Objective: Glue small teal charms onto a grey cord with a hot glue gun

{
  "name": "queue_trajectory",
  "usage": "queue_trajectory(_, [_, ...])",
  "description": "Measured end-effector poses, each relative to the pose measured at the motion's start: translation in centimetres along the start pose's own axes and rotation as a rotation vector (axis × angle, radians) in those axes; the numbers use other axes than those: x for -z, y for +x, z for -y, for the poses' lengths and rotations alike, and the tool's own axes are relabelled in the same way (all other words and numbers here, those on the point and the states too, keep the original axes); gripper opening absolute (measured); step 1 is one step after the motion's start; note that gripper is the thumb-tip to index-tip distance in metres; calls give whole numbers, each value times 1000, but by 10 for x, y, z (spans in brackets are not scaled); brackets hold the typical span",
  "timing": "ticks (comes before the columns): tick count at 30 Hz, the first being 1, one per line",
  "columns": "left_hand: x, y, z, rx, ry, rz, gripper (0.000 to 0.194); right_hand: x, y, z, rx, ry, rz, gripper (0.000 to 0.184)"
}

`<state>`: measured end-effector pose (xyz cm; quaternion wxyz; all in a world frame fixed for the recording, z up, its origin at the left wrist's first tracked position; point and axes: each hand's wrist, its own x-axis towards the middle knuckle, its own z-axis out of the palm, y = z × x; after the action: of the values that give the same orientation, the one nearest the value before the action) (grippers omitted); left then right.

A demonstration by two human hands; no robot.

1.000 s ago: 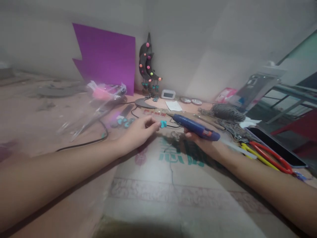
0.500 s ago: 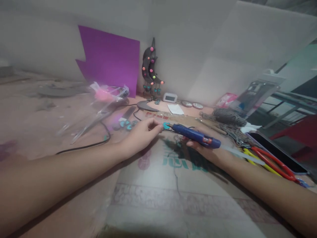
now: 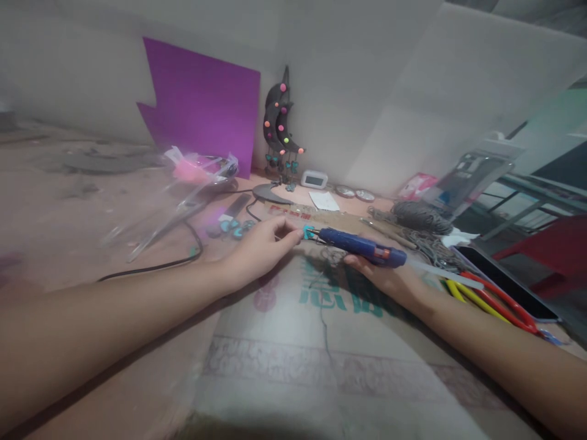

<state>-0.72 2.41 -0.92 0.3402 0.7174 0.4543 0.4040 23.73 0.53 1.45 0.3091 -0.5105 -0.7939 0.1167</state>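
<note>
Between the thumb and fingers of my left hand is a small turquoise piece, its exact shape too small to make out. My right hand is wrapped round a blue hot glue gun, with a pale glue stick jutting from its back end. The gun's metal nozzle points left and meets or nearly meets the turquoise piece. A thin dark string lies on the printed cardboard below both hands. More turquoise pieces rest on the table beyond my left wrist.
A moon-shaped hanging ornament and a purple sheet lean on the wall. Clear plastic packaging and a black cord lie left. Grey yarn, a phone and red-handled and yellow-handled tools crowd the right.
Both hands keep their hold, and the glue gun's nozzle stays at the turquoise piece. The view has shifted slightly; the right hand and gun sit a little further left and higher.
</note>
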Motion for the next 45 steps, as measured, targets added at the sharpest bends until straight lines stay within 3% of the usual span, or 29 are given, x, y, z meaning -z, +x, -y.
queue_trajectory(13, [0,-1,2,-7,9,9,26,-3,-1,-12,43,-43,35,29])
queue_trajectory(45, [0,0,2,-16,-7,1,23,-3,-2,-12,35,-39,42,28])
